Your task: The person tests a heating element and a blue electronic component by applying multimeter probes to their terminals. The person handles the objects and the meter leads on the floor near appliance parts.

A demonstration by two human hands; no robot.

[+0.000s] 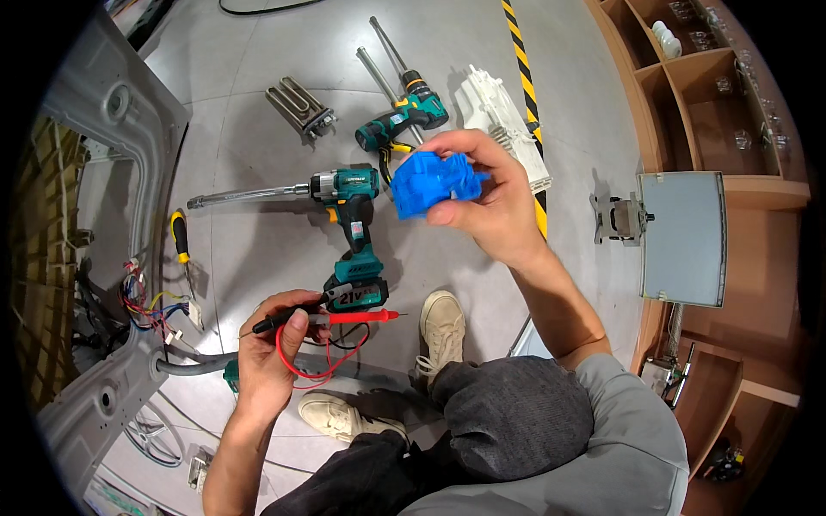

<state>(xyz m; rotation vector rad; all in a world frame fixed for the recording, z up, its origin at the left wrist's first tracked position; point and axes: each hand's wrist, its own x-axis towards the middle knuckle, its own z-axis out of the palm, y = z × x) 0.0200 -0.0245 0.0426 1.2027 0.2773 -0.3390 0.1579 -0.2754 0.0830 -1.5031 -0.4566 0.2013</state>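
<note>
My left hand (268,365) is closed around a pair of test probes. The red probe (368,317) points right with its thin metal tip bare, while the black probe (282,319) lies against it and points left. A red lead loops below my fingers. Raised higher, my right hand (506,215) grips a bright blue moulded plastic part (426,184) between thumb and fingers; its right side is partly covered by them. Nearest the probes on the floor is a green cordless impact driver (351,215) with a long metal extension (249,196) pointing left.
A second cordless drill (403,116), a looped heating element (301,107) and a white plastic housing (499,120) lie farther off. At left stand a grey metal panel (151,112), loose wiring (155,301) and a yellow-black screwdriver (180,236). Wooden shelving (688,112) lines the right.
</note>
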